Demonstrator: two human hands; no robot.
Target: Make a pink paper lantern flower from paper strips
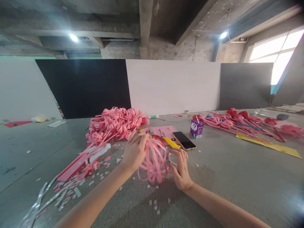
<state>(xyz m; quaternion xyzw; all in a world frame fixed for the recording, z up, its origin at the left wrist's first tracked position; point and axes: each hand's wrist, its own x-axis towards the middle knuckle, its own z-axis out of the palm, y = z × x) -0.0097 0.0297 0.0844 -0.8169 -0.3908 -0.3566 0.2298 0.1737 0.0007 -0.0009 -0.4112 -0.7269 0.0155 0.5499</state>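
Note:
My left hand (pixel 135 151) is closed on the top of a bundle of looped pink paper strips (pixel 155 163), which bulges out like an open ball below the fingers. Just right of the loops is my right hand (pixel 180 167), its thumb and fingers curled around a narrow, clear-looking roll of tape (pixel 170 159). The thumb tip is close to the outermost strips; whether it touches them I cannot tell. Behind the bundle lie yellow-handled scissors (pixel 171 142), partly hidden, on a pink printed sheet (pixel 166 129).
A phone (pixel 184 140) and a purple box (pixel 196 128) stand beyond my right hand. At the left is a heap of pink paper balls (pixel 114 125), with loose strips (pixel 76 166) and scraps. Red and pink paper flowers (pixel 237 122) and a yellow strip (pixel 268 145) lie right.

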